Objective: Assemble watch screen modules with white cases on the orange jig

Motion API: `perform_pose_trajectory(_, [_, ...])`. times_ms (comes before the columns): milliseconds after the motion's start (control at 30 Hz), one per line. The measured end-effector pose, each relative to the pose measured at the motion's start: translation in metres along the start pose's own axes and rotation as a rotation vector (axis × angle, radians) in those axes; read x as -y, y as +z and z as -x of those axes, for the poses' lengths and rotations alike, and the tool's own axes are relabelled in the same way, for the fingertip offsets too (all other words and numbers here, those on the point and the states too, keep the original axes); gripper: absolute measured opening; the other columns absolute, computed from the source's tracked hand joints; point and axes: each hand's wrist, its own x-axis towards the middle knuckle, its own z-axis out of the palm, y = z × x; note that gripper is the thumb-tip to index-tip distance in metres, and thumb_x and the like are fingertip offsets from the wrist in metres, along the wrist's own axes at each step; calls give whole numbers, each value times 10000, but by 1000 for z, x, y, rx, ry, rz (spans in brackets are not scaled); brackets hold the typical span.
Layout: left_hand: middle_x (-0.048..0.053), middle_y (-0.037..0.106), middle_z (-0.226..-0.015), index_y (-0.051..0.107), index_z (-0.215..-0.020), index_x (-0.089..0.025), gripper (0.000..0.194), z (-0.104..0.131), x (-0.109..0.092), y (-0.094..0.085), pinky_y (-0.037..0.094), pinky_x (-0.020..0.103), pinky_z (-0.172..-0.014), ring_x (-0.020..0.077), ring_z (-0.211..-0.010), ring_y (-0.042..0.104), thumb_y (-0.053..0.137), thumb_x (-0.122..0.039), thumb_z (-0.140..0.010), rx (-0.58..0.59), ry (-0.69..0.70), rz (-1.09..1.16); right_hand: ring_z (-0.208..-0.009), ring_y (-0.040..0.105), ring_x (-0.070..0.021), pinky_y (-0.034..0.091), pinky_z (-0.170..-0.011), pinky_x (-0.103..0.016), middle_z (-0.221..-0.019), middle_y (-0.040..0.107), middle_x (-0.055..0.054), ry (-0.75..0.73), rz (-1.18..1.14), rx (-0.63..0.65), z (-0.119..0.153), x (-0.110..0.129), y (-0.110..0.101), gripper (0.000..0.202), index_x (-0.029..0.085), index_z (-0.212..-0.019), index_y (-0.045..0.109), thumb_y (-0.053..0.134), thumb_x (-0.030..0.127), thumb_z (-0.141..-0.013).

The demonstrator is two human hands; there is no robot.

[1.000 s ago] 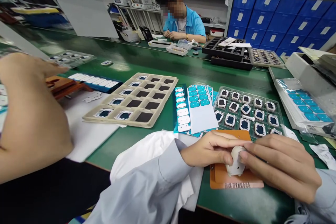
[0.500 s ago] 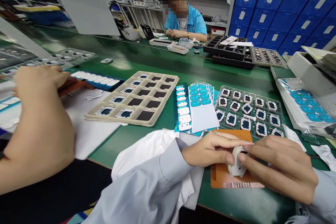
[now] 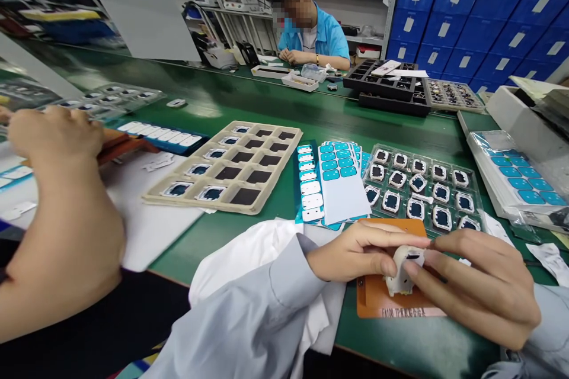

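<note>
Between both hands, a small white plastic housing (image 3: 401, 275) with rounded corners and a dark slot is tilted above an orange jig plate (image 3: 373, 305). My left hand (image 3: 351, 251) grips its left side, thumb in front and fingers along the top. From the right, my right hand (image 3: 482, 284) pinches the housing's other edge with thumb and fingertips. Handwritten lettering runs along the plate's front edge. Just behind lies a clear blister tray (image 3: 433, 227) of white-framed parts with dark centres. Left of it are sticker sheets (image 3: 344, 195) with blue and white rounded pieces.
A beige compartment tray (image 3: 213, 174) stands left of the sheets. At far left a co-worker's arm (image 3: 66, 219) reaches over the table. Another person (image 3: 311, 35) sits opposite. Black trays (image 3: 391, 95) and a white box (image 3: 489, 189) stand at the back and right. White cloth (image 3: 240, 260) lies under my left sleeve.
The white housing has turned slightly in my fingers, showing more of its dark slot. My right fingers have shifted a little along its edge. The co-worker's hand at far left has moved left.
</note>
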Motion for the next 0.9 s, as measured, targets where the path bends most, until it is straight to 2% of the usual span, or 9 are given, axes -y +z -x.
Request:
perform_pose_trajectory(133, [119,670,-1160,611,-1312,-216,550,0,1,-1,463,261,-948,208,-1071,623,580,-563,-886,5,17,-15,-842,642,-244,542,-598,-365,-957,658,-101,55,-36,-36,0,-2,2,187,145,-1144,639,622,89,-967])
perform_pose_trajectory(300, [114,658,-1206,594,-1322,-231,503,-1,-2,0,444,243,-987,196,-1128,609,574,-512,-906,7,43,5,-830,633,-276,499,-571,-393,-992,659,-139,-54,-21,-24,-1,-4,3,181,71,-1124,658,609,35,-954])
perform_pose_trajectory(400, [111,661,-1202,599,-1315,-233,483,-1,-2,0,441,220,-982,180,-1121,613,578,-495,-909,9,51,12,-829,638,-271,505,-589,-391,-972,670,-125,-70,12,-47,-2,-3,5,185,83,-1106,666,591,10,-954])
perform_pose_trajectory(533, [107,655,-1219,590,-1326,-230,475,-1,-2,0,433,196,-983,162,-1120,614,564,-485,-926,17,45,36,-772,628,-232,523,-601,-371,-943,671,-80,-65,24,-71,1,0,9,181,144,-1053,681,664,24,-918])
perform_pose_trajectory(667, [96,651,-1237,597,-1322,-237,463,-1,-3,0,436,202,-992,170,-1142,610,554,-484,-933,7,25,63,-789,608,-232,514,-588,-375,-975,635,-83,-81,2,-76,1,0,12,163,120,-1029,686,664,13,-907])
perform_pose_trajectory(800, [59,628,-1288,593,-1319,-300,418,-2,-3,1,424,207,-1013,172,-1201,579,583,-445,-928,-54,63,88,-839,588,-201,540,-649,-352,-999,543,-94,94,-99,-194,-7,-2,12,81,96,-948,675,618,39,-948])
perform_pose_trajectory(900, [44,639,-1271,584,-1319,-338,412,-2,-2,1,434,215,-999,164,-1180,585,607,-428,-918,-90,97,83,-896,583,-207,541,-727,-376,-1089,502,-112,223,-143,-238,-11,1,12,81,117,-990,675,624,65,-955])
